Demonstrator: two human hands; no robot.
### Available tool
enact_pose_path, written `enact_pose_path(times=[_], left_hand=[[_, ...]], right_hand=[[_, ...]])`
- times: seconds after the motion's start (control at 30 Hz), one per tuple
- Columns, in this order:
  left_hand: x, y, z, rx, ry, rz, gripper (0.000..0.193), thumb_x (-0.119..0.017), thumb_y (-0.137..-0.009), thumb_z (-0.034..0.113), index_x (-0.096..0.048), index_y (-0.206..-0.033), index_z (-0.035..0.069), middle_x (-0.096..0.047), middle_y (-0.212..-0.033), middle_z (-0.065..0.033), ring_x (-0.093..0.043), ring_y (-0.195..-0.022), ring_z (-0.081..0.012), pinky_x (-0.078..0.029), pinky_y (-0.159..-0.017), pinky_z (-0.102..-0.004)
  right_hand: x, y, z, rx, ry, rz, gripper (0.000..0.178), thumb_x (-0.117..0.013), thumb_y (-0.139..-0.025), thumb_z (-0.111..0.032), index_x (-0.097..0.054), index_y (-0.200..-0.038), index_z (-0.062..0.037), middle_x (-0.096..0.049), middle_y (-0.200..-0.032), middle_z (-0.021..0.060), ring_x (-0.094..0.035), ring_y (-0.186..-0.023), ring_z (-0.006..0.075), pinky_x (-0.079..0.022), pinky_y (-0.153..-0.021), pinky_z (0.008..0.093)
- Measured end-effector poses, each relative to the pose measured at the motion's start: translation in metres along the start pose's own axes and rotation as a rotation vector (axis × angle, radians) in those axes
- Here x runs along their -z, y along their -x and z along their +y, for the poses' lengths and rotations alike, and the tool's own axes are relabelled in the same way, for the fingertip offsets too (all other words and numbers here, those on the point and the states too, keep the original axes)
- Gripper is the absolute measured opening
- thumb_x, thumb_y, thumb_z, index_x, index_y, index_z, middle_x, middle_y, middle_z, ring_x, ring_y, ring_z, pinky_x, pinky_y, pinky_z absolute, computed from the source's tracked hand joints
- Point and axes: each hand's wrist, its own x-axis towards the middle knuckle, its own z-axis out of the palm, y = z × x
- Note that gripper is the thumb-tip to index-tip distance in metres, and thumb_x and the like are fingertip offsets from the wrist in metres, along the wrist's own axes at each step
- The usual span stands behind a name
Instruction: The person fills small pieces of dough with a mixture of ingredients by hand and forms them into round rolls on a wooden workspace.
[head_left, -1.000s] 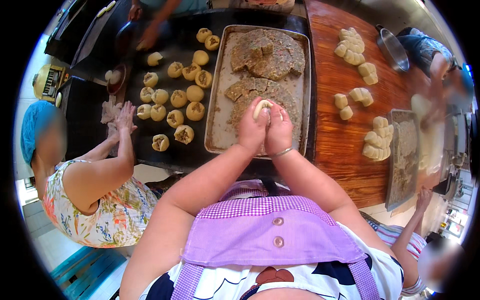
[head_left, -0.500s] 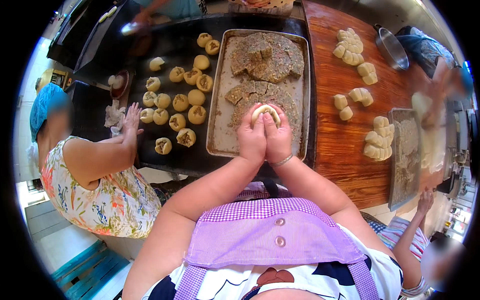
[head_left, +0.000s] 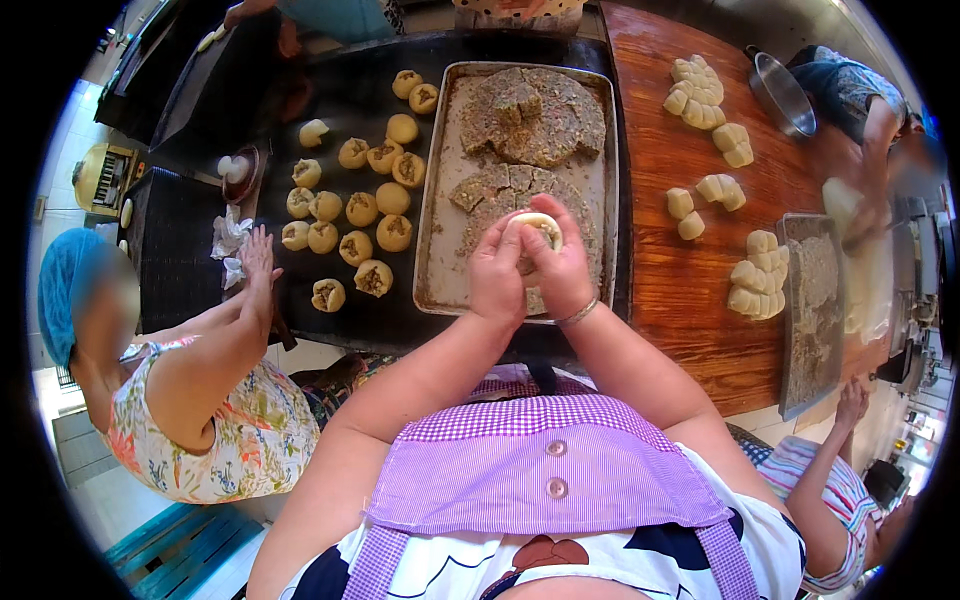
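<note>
- Both hands — left hand (head_left: 497, 272) and right hand (head_left: 560, 268) — have their grip closed around a dough round (head_left: 537, 229) with filling showing, held above the near end of the metal tray (head_left: 437, 262).
- Since a second ago the hands sit slightly higher over the tray — pinching continues.
- Filled buns (head_left: 360, 215) lie on the dark table (head_left: 300, 320), left of the tray.

Purple gingham apron with two buttons, white patterned top, thin bracelet (head_left: 577, 315) on right wrist
</note>
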Motion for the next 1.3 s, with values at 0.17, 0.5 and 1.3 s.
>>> enact_pose_path(times=[0.17,0.5,1.3], left_hand=[[0.008,-0.021,-0.023,-0.280,-0.482,0.011,0.026,-0.048,-0.101,0.018,-0.059,-0.117,0.000,-0.062,-0.113,-0.0083,-0.059,-0.102,-0.0177,-0.046,-0.090,-0.0279],[0.004,-0.001,0.000,-0.075,0.153,-0.092,0.034,-0.040,-0.102,0.026,-0.057,-0.117,0.000,-0.060,-0.114,-0.0105,-0.059,-0.104,-0.0203,-0.047,-0.092,-0.0331],[0.006,0.003,-0.021,-0.146,-0.069,-0.128,0.023,-0.046,-0.099,0.021,-0.058,-0.110,0.004,-0.062,-0.107,-0.0059,-0.059,-0.098,-0.0161,-0.049,-0.084,-0.0304]], right_hand=[[-0.008,-0.002,0.019,0.171,0.099,0.135,0.023,-0.064,-0.093,-0.017,-0.061,-0.110,-0.0024,-0.064,-0.107,0.0073,-0.058,-0.099,0.0143,-0.047,-0.088,0.0278],[0.003,0.004,-0.006,0.022,0.023,-0.030,0.038,-0.066,-0.091,-0.015,-0.051,-0.125,-0.0049,-0.060,-0.113,0.0057,-0.057,-0.101,0.0134,-0.048,-0.090,0.0278],[0.015,0.010,0.004,0.382,0.481,-0.081,0.038,-0.049,-0.100,-0.026,-0.057,-0.128,-0.0014,-0.055,-0.130,0.0155,-0.049,-0.125,0.0262,-0.037,-0.106,0.0339]])
